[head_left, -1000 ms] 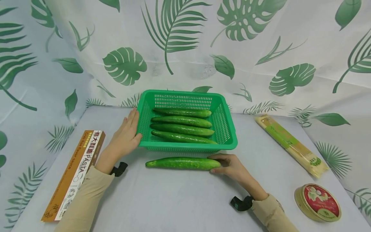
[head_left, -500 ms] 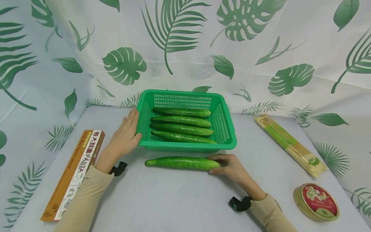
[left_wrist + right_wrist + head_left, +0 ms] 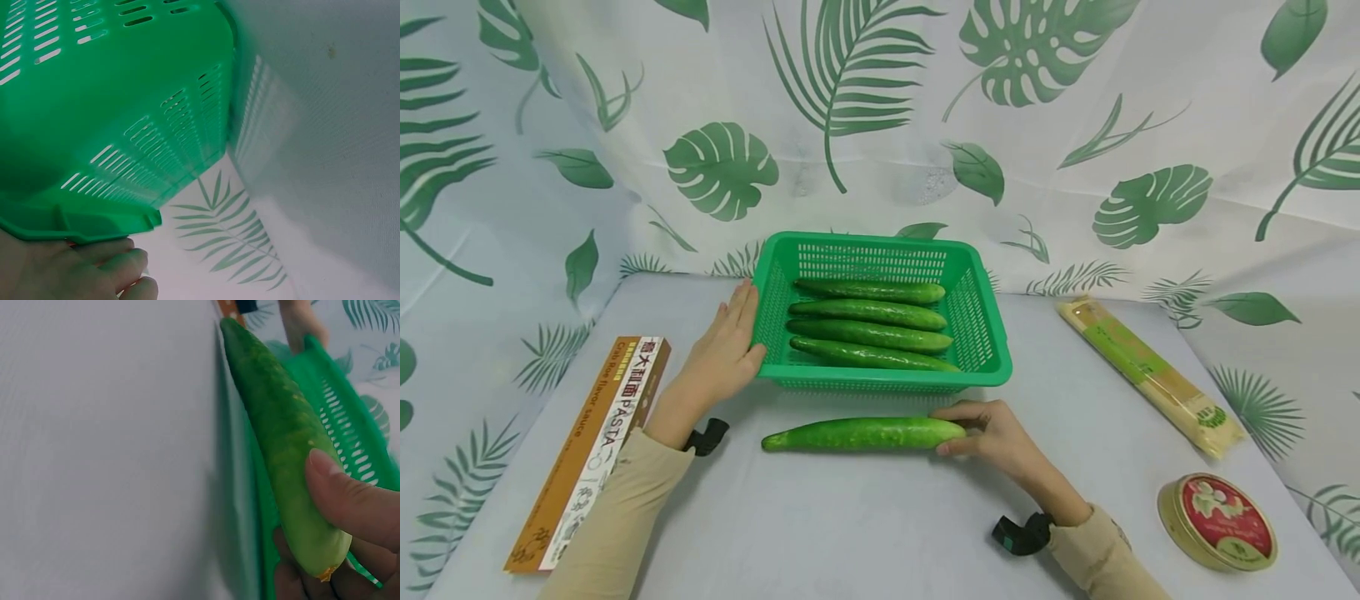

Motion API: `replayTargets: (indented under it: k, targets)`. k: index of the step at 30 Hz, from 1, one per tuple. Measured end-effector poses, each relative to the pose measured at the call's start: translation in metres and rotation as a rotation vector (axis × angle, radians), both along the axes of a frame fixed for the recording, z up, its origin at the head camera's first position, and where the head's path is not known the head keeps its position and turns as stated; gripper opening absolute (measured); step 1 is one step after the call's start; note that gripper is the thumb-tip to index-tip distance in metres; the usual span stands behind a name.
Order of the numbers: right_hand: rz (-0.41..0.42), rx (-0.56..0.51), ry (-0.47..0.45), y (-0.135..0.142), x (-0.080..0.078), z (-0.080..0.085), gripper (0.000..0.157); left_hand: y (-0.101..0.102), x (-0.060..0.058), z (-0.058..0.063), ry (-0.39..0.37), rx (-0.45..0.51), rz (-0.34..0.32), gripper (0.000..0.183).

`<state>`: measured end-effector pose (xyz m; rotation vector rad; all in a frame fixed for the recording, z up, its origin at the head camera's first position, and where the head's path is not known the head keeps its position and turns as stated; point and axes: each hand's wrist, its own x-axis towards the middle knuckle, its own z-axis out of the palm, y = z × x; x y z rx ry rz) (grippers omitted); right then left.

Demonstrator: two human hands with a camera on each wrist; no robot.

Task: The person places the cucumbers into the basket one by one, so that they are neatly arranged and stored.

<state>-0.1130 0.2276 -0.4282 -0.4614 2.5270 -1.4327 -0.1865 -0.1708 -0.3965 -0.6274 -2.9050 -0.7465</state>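
My right hand (image 3: 992,433) pinches a green cucumber (image 3: 857,434) by its paler right end, in front of a green plastic basket (image 3: 887,377). In the right wrist view the thumb lies on one side of the cucumber (image 3: 275,425), with the other fingers partly hidden behind it. Several cucumbers (image 3: 872,312) lie side by side in the basket. My left hand (image 3: 724,350) rests with straight fingers against the basket's left side. The left wrist view shows that hand (image 3: 81,272) at the rim of the slotted basket (image 3: 112,125).
A brown and white pasta box (image 3: 591,450) lies at the left. At the right are a bag of dry noodles (image 3: 1150,375) and a round red and gold tin (image 3: 1217,522). A leaf-print cloth (image 3: 880,125) hangs behind the basket on the pale tabletop (image 3: 850,525).
The cucumber in my right hand has shifted a little left and toward me, its far left end most. My left hand and the basket stay in place.
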Motion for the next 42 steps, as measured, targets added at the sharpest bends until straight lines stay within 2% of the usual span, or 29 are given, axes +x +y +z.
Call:
replayTargets:
  k: [7,14,20,27,30,34,42]
  targets:
    - [0.056,0.002,0.014,-0.007,0.01,0.02,0.042,0.0,-0.001,-0.001,0.001,-0.007,0.003,0.075]
    - [0.05,-0.005,0.029,-0.011,0.02,0.058,0.04,0.001,-0.002,0.0,-0.019,-0.005,0.0,0.076]
    - [0.034,-0.034,0.095,-0.011,0.015,0.09,0.039,0.002,-0.001,0.001,-0.018,-0.011,-0.002,0.076]
    - [-0.064,-0.032,0.115,-0.011,0.0,0.119,0.039,0.003,0.001,0.001,0.03,-0.039,0.012,0.069]
    - [-0.102,-0.044,0.098,-0.012,-0.006,0.125,0.04,0.003,0.002,0.001,0.004,-0.031,0.022,0.066]
    - [-0.135,-0.063,0.068,-0.013,-0.014,0.127,0.041,0.001,0.003,0.002,-0.015,0.004,-0.001,0.071]
    - [-0.186,-0.072,-0.007,-0.002,-0.035,0.112,0.043,0.001,0.002,0.004,-0.045,-0.009,0.016,0.076]
